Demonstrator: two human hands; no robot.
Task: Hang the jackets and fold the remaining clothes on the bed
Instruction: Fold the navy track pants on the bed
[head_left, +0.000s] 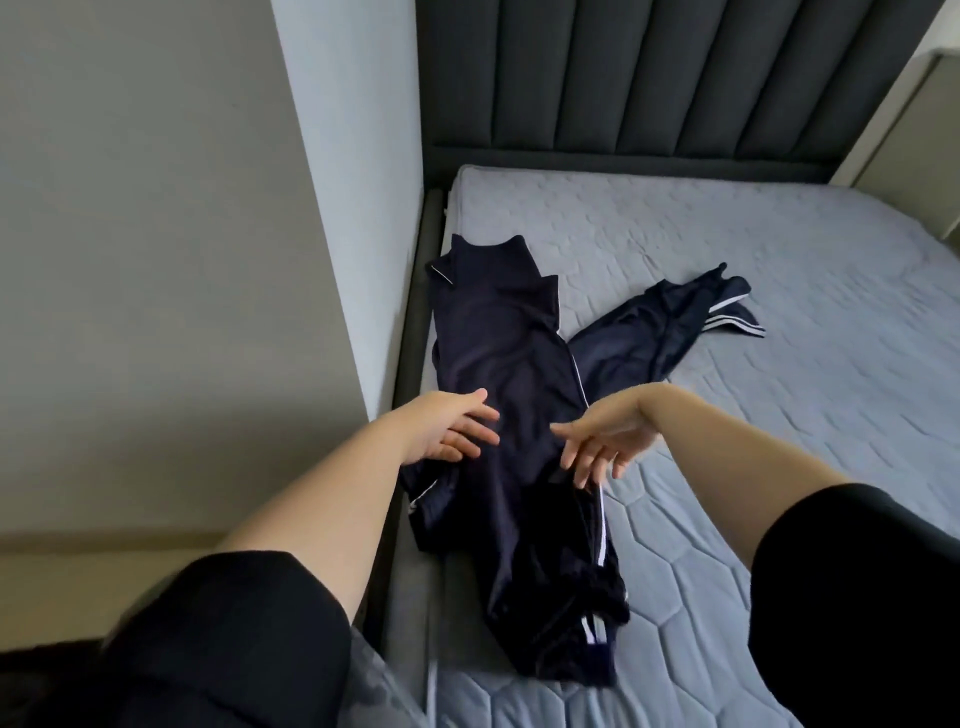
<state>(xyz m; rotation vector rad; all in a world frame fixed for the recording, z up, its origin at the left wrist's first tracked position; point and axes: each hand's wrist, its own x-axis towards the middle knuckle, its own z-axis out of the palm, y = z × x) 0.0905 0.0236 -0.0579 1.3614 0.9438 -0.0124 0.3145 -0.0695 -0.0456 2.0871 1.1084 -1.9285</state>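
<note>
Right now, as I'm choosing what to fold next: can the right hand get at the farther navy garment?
Probably yes: the right hand is open, holding nothing, and the farther garment lies mostly uncovered on the mattress just beyond it.

You have a navy track jacket (498, 364) with white piping at centre, on a pale blue-grey mattress (779, 415) quilted in hexagons, and a charcoal headboard (675, 78) above.

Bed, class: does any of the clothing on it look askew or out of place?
Yes. The near garment is rumpled at its lower end and spills over the left edge of the mattress. The far garment lies slanted and bunched behind it.
</note>
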